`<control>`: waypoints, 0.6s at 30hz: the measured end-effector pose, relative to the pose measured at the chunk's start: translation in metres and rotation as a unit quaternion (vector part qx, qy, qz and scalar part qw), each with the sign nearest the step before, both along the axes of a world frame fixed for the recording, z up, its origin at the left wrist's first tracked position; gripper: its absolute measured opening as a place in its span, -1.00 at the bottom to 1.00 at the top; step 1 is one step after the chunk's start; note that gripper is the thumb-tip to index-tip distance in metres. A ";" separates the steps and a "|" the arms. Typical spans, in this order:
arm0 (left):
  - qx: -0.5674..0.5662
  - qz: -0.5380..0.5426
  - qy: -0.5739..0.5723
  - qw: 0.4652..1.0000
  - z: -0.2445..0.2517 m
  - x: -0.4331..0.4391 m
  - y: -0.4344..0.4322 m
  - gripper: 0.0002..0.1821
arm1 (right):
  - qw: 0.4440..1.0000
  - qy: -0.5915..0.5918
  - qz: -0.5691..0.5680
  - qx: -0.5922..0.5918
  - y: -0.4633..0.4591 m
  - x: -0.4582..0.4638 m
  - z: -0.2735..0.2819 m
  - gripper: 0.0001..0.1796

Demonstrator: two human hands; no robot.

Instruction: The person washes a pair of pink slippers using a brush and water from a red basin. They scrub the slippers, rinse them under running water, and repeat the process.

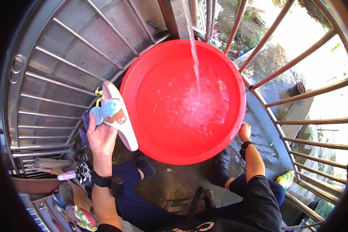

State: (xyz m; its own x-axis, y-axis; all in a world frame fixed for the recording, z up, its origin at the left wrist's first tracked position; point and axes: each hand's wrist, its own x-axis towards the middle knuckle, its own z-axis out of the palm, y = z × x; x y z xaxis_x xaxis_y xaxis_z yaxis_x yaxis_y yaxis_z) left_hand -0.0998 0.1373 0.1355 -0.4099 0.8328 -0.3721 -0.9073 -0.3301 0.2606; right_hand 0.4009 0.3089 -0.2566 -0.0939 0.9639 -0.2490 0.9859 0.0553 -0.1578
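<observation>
A large round red plastic basin (145, 142) stands on the floor before me, between my feet. A stream of water (195, 55) falls from above into the water it holds. At the basin's left side, my left hand (102, 137) holds up a white slide sandal (127, 127) with a light blue piece and a brown paw decoration on its strap. A purple shoe (83, 133) is partly seen behind that hand. My right hand (244, 132) rests at the basin's right rim; its fingers are partly hidden, so its grip is unclear.
Metal railings (313, 121) curve around the right, with barred panels (72, 61) at left. A box of assorted items (50, 216) stands at lower left, beside several shoes. A yellow-green package (285, 179) lies near the right railing. The floor is wet.
</observation>
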 end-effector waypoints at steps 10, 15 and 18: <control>0.041 0.001 -0.033 0.999 0.003 -0.003 0.005 -0.44 | 0.986 0.070 -0.127 0.082 0.012 0.015 0.028 -0.66; 0.081 0.001 -0.094 0.992 -0.002 -0.002 0.011 -0.49 | 0.952 0.241 -0.116 0.152 0.049 -0.042 0.166 -0.59; 0.080 0.016 -0.106 0.991 -0.006 0.001 0.012 -0.51 | 0.899 0.397 0.029 0.183 0.035 -0.122 0.265 -0.79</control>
State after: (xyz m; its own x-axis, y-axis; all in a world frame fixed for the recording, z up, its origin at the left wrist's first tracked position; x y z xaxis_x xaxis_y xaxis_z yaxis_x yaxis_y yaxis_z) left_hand -0.0992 0.1497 0.1300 -0.3635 0.8759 -0.3173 -0.9246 -0.3809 0.0079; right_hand 0.2791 0.3439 0.0079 -0.1557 0.9552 0.2516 0.5648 0.2951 -0.7707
